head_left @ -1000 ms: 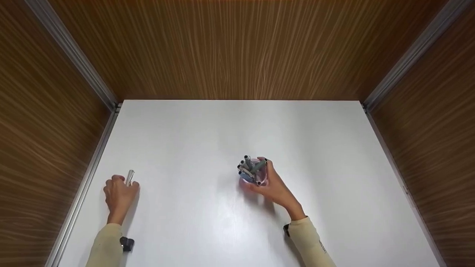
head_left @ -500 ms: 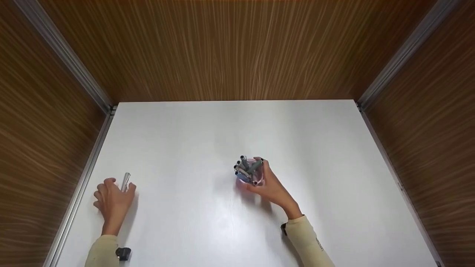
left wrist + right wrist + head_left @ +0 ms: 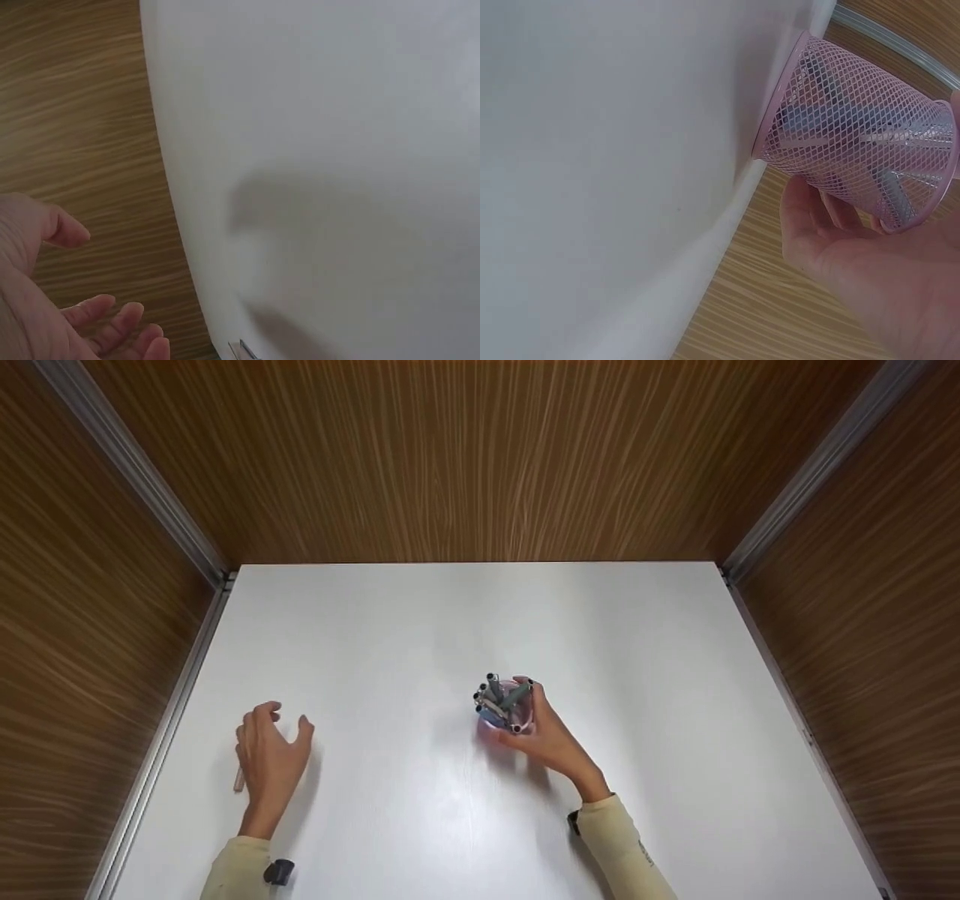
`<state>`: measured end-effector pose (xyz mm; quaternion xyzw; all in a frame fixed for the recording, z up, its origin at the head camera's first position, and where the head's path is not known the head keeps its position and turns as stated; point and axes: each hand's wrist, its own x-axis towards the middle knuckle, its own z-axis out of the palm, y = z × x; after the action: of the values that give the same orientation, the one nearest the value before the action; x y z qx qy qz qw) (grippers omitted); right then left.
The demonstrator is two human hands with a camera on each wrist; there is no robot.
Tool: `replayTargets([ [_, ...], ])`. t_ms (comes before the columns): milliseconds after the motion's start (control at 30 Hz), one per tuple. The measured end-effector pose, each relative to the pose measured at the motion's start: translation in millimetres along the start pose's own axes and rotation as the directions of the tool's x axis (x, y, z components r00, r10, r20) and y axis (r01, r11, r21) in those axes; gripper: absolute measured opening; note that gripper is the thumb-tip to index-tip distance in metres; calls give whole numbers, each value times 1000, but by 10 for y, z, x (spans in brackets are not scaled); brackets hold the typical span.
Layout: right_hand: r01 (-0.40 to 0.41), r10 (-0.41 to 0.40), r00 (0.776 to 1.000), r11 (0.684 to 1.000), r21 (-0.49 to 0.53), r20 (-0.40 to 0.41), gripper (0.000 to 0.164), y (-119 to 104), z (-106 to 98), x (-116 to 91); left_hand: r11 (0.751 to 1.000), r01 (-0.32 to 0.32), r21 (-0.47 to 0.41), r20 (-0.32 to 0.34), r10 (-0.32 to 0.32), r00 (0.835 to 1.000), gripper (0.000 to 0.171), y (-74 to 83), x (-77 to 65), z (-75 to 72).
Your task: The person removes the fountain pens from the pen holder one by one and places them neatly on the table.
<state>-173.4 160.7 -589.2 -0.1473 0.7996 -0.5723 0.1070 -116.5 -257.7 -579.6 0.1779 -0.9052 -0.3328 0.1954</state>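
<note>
My right hand (image 3: 551,742) grips a pink mesh pen cup (image 3: 862,127) around its side. The cup stands on the white table with several pens (image 3: 499,705) in it, their ends sticking up past the rim. At the left, my left hand (image 3: 274,757) hovers with thumb and fingers spread apart, holding nothing. A single pen (image 3: 239,780) lies on the table beneath that hand, mostly covered by it in the head view. Only a small end of the pen (image 3: 241,350) shows at the bottom of the left wrist view.
Brown wood-grain panels (image 3: 480,465) enclose the white table (image 3: 390,622) at the back and both sides. Grey metal rails (image 3: 161,720) run along the side edges. Both forearms wear beige sleeves, and a dark wrist device (image 3: 279,872) sits at the left one.
My left hand has let go of the pen and shifted to the right, from beside it to over it. The right hand and the pen cup have stayed in place.
</note>
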Motion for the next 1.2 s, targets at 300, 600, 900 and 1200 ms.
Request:
replayTargets([
  [300, 18, -19, 1000, 999, 49, 8, 97, 36, 16, 20, 977, -121, -178, -25, 118, 993, 32, 275, -187, 245],
  [600, 11, -11, 1000, 1000, -17, -3, 98, 39, 14, 19, 934, -182, -308, 16, 196, 980, 26, 584, -392, 506],
  [900, 6, -7, 1000, 999, -39, -17, 96, 41, 10, -4, 905, -204, -372, 99, 257, 961, 23, 925, -618, 856],
  [1200, 13, -13, 1000, 999, -45, -13, 98, 30, 4, -14, 903, -238, -359, 119, 297, 947, 35, 1169, -783, 1065],
])
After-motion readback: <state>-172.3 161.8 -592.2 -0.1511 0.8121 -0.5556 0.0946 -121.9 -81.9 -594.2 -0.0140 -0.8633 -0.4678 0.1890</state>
